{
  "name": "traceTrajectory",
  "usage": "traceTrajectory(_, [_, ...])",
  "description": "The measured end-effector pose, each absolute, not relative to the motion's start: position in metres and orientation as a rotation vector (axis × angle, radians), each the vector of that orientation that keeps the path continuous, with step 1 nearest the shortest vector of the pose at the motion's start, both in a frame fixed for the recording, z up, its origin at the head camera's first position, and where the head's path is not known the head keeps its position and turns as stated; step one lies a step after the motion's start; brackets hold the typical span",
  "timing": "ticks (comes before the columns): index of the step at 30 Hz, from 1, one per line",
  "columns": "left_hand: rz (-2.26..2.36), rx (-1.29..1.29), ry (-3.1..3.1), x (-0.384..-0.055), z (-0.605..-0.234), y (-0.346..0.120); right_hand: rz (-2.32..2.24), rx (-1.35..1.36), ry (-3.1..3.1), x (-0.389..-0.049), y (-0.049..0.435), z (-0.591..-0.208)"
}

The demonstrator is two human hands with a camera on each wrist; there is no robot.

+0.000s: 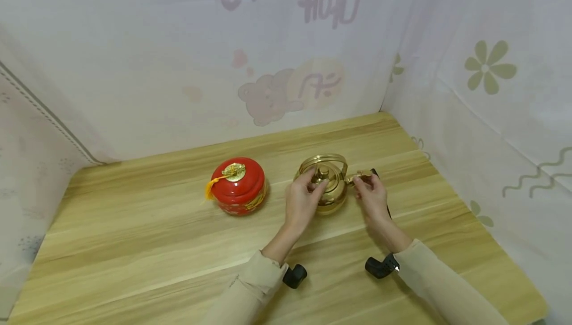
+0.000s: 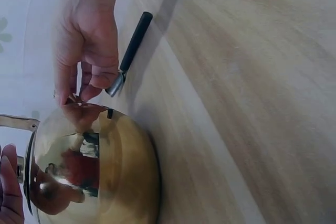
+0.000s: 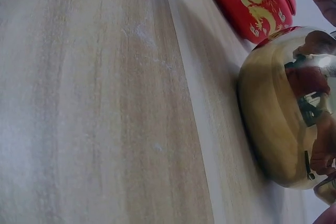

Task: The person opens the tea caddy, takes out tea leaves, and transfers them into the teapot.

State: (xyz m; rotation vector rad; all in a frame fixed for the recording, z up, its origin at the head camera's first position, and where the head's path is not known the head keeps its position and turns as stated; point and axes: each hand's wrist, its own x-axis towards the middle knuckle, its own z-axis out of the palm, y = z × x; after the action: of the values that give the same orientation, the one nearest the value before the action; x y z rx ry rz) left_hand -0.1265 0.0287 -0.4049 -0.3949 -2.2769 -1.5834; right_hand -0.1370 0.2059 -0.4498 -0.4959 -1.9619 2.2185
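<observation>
A shiny gold teapot with an arched handle stands upright on the wooden table. My left hand holds the lid knob between thumb and fingers, reaching in under the handle. On the pot's right side, my right hand pinches the spout near its tip. In the left wrist view the right hand shows with its fingertips at the spout, above the pot's rounded gold side. The lid lies on the pot's top.
A red lidded jar with a gold dragon design and yellow tassel stands left of the teapot. A black-handled tool with a metal end lies beyond the right hand. Printed cloth walls border the table's back and sides.
</observation>
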Motion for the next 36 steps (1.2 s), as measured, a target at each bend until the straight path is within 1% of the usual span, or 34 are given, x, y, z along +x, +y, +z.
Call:
traceTrajectory(6, [-1.568,-0.398,-2.322,-0.1325,-0.4009,0.0351,2.137,-0.462,-2.04,-0.1378,0.2075,-0.449])
traceTrajectory(19, [-1.62,-0.292,-2.35,-0.1366,-0.4016,0.0391,2.199,-0.398,-2.011,-0.1373,0.2062,-0.4471])
traceTrajectory(36, [-1.621,-0.304,-2.306,-0.1343,-0.404,0.0386,2.192,-0.381,-2.012,-0.1352,0.2054,-0.4501])
